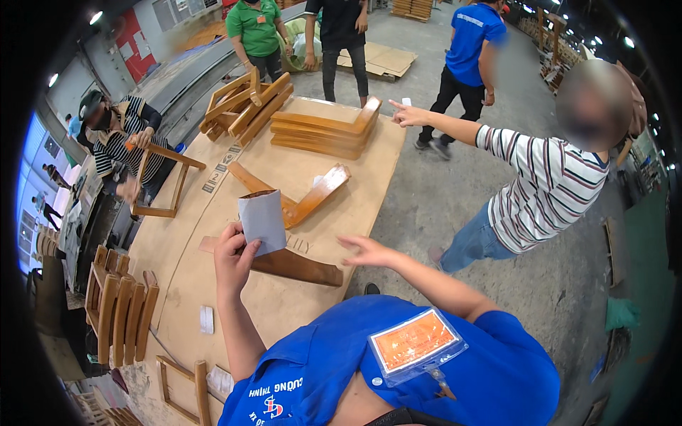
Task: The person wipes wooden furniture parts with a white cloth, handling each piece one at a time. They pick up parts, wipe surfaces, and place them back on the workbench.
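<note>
My left hand point(236, 252) is closed, pinching a folded sheet of sandpaper point(262, 221) with a pale grey back and a brown edge showing at the top. Beneath it a curved brown wooden piece point(302, 268) lies on the cardboard-covered table, its left part partly hidden by my hand and the sheet. My right hand point(369, 251) is open and empty, fingers spread, just beyond that piece's right end. Farther back lies an angled, glossy wooden frame part point(320, 195).
Stacked wooden parts point(316, 135) and chair-like frames point(249, 106) fill the table's far end. More frames point(121, 309) stand at the left. A co-worker point(131, 138) handles a frame across the table. Another person point(547, 170) at the right points over it. Others stand behind.
</note>
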Demonstrator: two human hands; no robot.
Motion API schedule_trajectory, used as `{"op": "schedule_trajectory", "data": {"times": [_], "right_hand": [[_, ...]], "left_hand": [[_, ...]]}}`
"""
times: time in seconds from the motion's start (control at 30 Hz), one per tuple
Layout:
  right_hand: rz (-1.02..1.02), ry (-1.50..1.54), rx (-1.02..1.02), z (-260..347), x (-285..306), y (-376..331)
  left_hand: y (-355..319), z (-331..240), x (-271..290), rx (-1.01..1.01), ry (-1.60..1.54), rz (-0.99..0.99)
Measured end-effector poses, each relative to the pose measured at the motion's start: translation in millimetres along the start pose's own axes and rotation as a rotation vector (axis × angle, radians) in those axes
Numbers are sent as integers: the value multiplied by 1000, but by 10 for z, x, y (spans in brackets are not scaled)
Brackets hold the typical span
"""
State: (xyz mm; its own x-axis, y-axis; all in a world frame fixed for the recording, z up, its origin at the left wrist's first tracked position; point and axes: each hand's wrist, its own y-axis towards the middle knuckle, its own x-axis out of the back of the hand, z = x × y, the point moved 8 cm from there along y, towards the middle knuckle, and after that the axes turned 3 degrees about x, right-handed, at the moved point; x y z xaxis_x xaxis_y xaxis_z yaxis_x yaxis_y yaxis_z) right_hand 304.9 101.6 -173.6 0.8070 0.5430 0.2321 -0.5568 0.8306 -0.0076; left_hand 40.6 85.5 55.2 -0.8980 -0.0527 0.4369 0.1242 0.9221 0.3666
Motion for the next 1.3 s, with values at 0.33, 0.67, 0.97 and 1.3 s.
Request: {"op": "schedule_trajectory", "data": {"times": [0.33,0.67,0.97,1.3], "right_hand": [[118,551,248,1860,-441,1035],[469,81,427,1803,-622,668],[282,-50,603,1930,-921,774],[385,-130,367,1829,-1123,1036]], "left_hand": [[-63,-127,-3,-78,105,-2],[-170,-79,45,-94,132,-53],[-62,182,65,-72,-62,-169],[-75,324,95,64,-516,-150]]}}
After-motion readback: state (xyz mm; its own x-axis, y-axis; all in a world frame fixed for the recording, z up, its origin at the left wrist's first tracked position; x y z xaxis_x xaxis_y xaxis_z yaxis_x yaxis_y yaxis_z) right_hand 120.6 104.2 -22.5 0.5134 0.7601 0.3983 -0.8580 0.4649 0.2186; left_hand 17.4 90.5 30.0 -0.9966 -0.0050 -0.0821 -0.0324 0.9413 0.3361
